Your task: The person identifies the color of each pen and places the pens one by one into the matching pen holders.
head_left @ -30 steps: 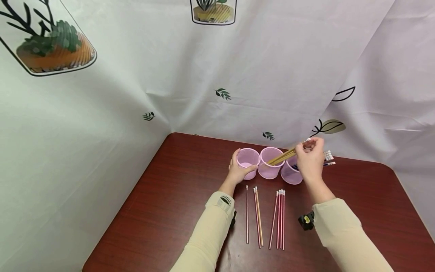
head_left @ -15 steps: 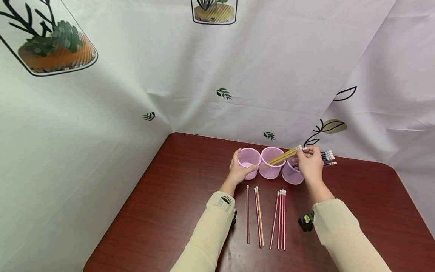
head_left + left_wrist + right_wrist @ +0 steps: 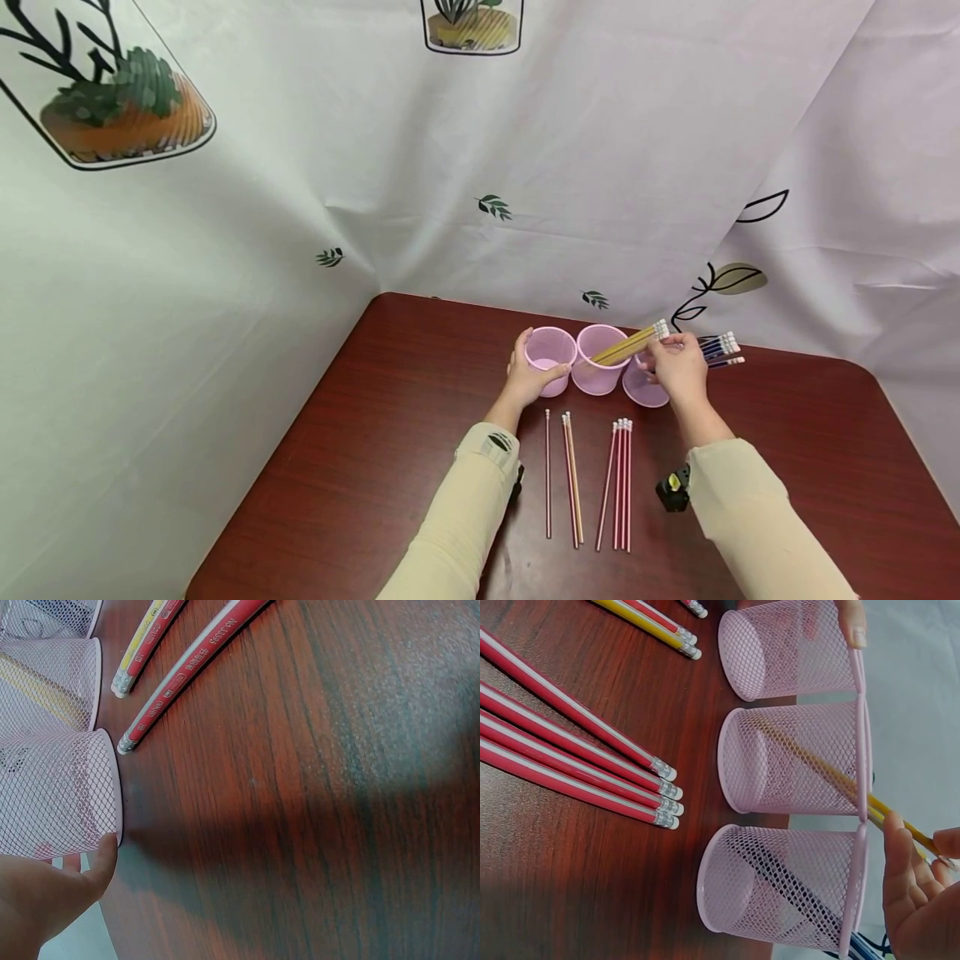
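While the left hand (image 3: 523, 377) grips a pink mesh cup (image 3: 548, 348), the right hand (image 3: 678, 369) curls, hold unclear, by slim, stiff-looking yellow pencils (image 3: 630, 344), best pinched high.

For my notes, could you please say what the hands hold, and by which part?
Left hand: leftmost pink cup, by its side and rim. Right hand: at least one yellow pencil, near the eraser.

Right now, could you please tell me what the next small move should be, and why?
The right hand should probably release the yellow pencils, since they lean inside the middle pink mesh cup; a loose yellow pencil lies on the table.
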A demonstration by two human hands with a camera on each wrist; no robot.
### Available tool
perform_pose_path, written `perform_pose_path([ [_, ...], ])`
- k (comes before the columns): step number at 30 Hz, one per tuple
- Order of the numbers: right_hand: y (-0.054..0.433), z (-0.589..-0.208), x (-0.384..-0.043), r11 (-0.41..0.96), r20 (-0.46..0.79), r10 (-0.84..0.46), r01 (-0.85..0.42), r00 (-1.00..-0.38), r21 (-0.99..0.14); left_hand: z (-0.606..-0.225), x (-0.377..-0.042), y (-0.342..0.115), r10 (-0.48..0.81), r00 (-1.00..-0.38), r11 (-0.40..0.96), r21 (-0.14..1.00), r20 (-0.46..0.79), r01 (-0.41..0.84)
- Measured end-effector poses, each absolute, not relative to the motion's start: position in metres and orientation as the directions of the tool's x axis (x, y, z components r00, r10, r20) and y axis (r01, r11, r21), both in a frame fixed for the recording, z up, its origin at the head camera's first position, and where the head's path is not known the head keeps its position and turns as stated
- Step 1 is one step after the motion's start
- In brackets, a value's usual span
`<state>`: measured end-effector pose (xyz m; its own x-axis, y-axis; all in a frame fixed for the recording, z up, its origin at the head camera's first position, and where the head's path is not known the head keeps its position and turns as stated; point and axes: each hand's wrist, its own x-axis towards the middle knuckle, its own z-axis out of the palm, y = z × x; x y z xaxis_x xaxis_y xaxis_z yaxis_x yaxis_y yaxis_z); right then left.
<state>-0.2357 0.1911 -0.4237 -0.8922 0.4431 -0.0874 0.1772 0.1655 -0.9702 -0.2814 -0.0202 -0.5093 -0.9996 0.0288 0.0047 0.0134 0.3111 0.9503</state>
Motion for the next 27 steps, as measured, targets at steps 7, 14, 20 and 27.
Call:
perform_pose_path([
  [7, 0.1919, -0.4244, -0.2363, 0.183, -0.103, 0.44, 0.202, -0.892, -0.962, -0.5079, -0.2795, -0.019, 0.028, -1.0, 0.307, 0.952, -0.006, 0.003],
  [14, 0.1939, -0.4235, -0.2344, 0.164, -0.165, 0.43, 0.257, -0.887, -0.952, -0.5092, -0.2796, -0.0187, 0.023, -1.0, 0.304, 0.953, 0.005, 0.011],
  [20, 0.1956, -0.4227, -0.2328, 0.112, -0.202, 0.394, 0.264, -0.897, -0.958, -0.5093, -0.2804, -0.0193, 0.023, -1.0, 0.31, 0.951, 0.003, 0.01],
  [27, 0.1898, -0.4254, -0.2303, 0.155, -0.151, 0.379, 0.224, -0.913, -0.962, -0.5099, -0.2809, -0.0192, 0.025, -1.0, 0.312, 0.95, -0.003, 0.005],
])
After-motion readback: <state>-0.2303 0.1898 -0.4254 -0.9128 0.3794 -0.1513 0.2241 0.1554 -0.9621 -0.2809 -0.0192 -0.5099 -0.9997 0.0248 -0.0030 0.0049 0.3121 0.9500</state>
